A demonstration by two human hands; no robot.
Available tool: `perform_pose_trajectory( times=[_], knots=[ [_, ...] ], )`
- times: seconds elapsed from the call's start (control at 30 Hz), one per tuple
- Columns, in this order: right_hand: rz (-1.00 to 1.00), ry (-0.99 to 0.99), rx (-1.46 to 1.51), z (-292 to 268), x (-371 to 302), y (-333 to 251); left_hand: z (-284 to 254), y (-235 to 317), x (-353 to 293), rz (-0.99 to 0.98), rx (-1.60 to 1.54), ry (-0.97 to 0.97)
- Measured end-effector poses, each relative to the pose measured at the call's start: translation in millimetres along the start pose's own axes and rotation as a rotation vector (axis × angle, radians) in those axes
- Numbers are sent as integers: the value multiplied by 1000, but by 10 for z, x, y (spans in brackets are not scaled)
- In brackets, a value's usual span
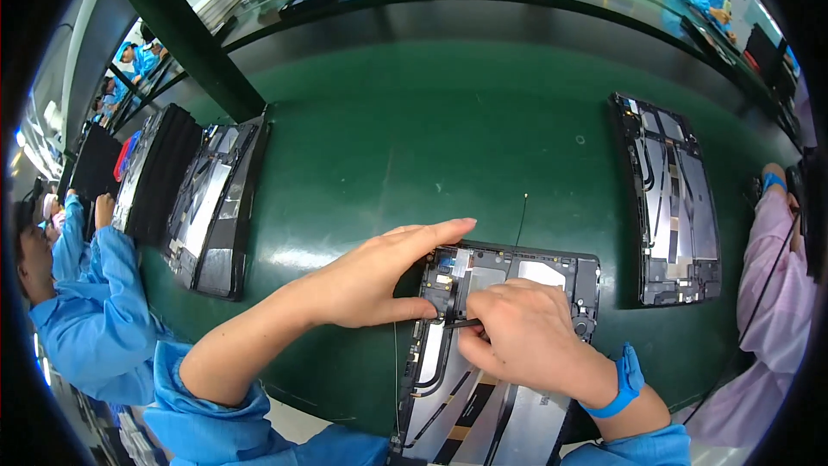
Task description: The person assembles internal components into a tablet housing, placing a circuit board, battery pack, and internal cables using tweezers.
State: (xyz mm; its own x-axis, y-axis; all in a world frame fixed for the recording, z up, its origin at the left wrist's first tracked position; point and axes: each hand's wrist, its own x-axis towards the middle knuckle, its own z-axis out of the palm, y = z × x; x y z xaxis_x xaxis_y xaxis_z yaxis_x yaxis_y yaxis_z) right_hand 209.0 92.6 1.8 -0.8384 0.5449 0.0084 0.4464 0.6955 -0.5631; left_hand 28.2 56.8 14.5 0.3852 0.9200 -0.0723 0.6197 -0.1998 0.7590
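Note:
An opened tablet (530,410) lies on the green bench in front of me, showing silver panels, black cables and a dark frame. My left hand (366,280) is at its upper left corner, thumb touching the inner edge and index finger stretched past the top. The fingers of my right hand (526,328) are closed around a thin black stick-like tool (466,324). Its tip touches the tablet's upper left part, near my left thumb; the rest is hidden in my fist. From the tablet's top edge a thin wire (523,217) sticks out.
Another opened tablet (677,207) lies on the right of the green bench (414,147). At the left, a similar one (211,203) rests on black trays beside a stack (159,173). A dark green post (185,30) rises at back left. Co-workers sit on both sides and beyond.

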Motion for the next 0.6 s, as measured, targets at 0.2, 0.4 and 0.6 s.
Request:
perform_pose_trajectory(
  times=[0.2,0.4,0.6],
  knots=[
    [-17,33,-21,-19,-17,30,-38,172,159,23,224,-87],
    [-22,1,-40,-40,5,-2,16,414,241,-6,629,-166],
    [40,46,-1,-230,-88,-21,84,490,254,-62,729,-130]
  ],
)
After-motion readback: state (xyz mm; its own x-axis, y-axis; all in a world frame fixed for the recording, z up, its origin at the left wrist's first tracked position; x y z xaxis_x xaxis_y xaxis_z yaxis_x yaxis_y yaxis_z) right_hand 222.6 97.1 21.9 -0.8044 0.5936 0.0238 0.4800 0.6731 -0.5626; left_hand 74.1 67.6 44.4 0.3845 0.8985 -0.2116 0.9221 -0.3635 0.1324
